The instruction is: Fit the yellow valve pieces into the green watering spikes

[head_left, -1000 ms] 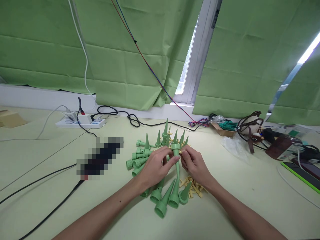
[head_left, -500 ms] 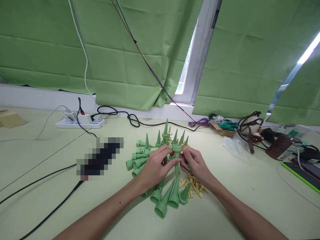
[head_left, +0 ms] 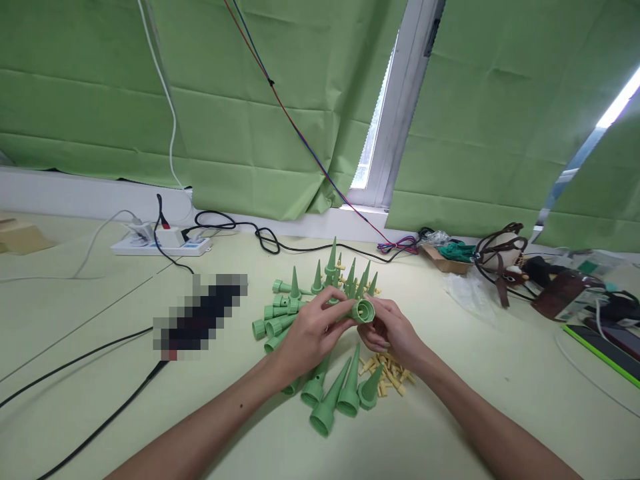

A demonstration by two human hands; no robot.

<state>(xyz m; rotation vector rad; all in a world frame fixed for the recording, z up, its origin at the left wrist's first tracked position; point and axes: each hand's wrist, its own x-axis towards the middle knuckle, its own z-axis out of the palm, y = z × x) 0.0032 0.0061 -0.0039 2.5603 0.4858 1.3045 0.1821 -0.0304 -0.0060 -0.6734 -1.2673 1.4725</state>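
Note:
A green plastic watering spike (head_left: 364,311) is between my hands, tilted so its round open end faces me. My left hand (head_left: 320,323) pinches it from the left, fingers closed. Closed too, my right hand (head_left: 393,327) presses thumb and fingers against its right side; any peg under those fingertips is hidden. A small pale-yellow spot shows inside the spike's cup. Loose green spikes (head_left: 325,413) lie below my hands, and others (head_left: 280,327) lie to the left. Upright spikes (head_left: 333,260) stand behind, some with yellow pegs. A pile of small yellow pegs (head_left: 393,377) lies below my right hand.
A power strip (head_left: 165,248) with plugs and a black cable (head_left: 270,241) run along the back. A blurred dark object (head_left: 205,317) lies left. Right are a small cardboard box (head_left: 447,260), a plastic bag (head_left: 470,293), a brown case (head_left: 555,293) and a green-edged device (head_left: 605,350).
The held spike has tipped from upright, its open end turning toward me and slightly down to the right. The yellow peg seen at my right fingertips is now hidden from outside.

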